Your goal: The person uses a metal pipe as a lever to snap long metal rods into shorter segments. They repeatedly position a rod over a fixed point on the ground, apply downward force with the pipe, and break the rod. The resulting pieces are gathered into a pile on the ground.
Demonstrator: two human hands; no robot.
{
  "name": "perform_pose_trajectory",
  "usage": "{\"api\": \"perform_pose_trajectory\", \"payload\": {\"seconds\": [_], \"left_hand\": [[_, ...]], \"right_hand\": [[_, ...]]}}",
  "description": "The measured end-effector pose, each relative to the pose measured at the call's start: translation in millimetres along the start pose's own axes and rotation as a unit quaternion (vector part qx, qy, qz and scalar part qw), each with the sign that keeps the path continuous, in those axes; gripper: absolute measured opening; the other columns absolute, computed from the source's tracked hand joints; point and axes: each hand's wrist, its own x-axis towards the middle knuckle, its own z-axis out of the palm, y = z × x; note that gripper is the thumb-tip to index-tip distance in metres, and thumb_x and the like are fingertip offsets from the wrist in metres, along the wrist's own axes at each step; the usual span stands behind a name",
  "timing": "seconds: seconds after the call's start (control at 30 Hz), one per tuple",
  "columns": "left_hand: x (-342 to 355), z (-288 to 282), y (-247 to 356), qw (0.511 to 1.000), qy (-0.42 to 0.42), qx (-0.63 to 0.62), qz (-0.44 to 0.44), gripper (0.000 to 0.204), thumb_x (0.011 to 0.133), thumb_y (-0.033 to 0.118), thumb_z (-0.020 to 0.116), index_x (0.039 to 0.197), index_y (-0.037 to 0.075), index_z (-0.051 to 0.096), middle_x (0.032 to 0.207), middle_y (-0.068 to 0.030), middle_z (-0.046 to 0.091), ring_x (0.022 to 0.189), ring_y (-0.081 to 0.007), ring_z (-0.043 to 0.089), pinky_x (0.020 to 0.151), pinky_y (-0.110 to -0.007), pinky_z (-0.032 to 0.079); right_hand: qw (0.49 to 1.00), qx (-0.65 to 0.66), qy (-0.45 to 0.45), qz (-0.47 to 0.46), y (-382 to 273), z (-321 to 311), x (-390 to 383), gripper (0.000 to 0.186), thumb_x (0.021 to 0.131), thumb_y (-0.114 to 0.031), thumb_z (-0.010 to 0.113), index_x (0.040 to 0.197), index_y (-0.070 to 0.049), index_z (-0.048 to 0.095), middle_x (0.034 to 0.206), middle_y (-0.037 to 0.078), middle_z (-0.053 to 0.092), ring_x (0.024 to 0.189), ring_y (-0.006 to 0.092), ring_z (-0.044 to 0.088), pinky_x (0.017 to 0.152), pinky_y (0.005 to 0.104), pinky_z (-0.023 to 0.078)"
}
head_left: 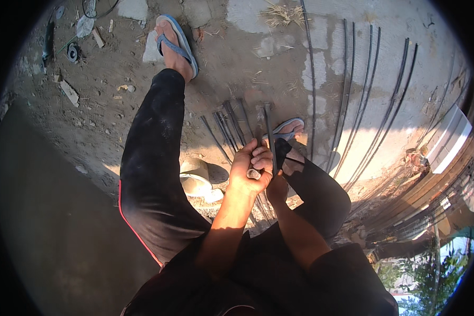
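Two hands (253, 167) round thin steel rod (269, 131)

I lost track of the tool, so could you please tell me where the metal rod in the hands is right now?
In the head view, the metal rod stands near centre, gripped by the left hand, between the short rods on the ground and the right foot.

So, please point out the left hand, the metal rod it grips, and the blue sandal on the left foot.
left hand (250, 167), head view, back of the hand
metal rod (269, 131), head view, upper shaft
blue sandal (180, 39), head view, strap
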Motion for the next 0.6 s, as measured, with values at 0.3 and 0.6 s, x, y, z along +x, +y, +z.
{"api": "perform_pose_trajectory", "payload": {"seconds": [0.3,0.6], "left_hand": [[4,3,32,0.995,-0.001,0.083,-0.063,0.021,0.108,0.015,0.048,0.107,-0.006,0.045,0.07,-0.0026,0.048,0.049,-0.0101,0.049,0.041,-0.023,0.047],[65,-137,-11,0.394,0.266,0.854,0.213,0.037,0.095,0.015,0.062,0.123,-0.009,0.054,0.097,-0.0261,0.073,0.088,-0.037,0.076,0.075,-0.046,0.059]], "right_hand": [[0.996,-0.003,0.084,-0.042,19,34,3,0.044,0.104,-0.037,0.052,0.124,0.001,0.058,0.093,0.031,0.071,0.085,0.0512,0.07,0.068,0.0567,0.055],[0.952,0.283,-0.104,-0.041,12,-313,-108,0.028,0.102,-0.032,0.065,0.096,-0.007,0.055,0.061,-0.003,0.045,0.046,0.0081,0.041,0.04,0.0269,0.035]]}}
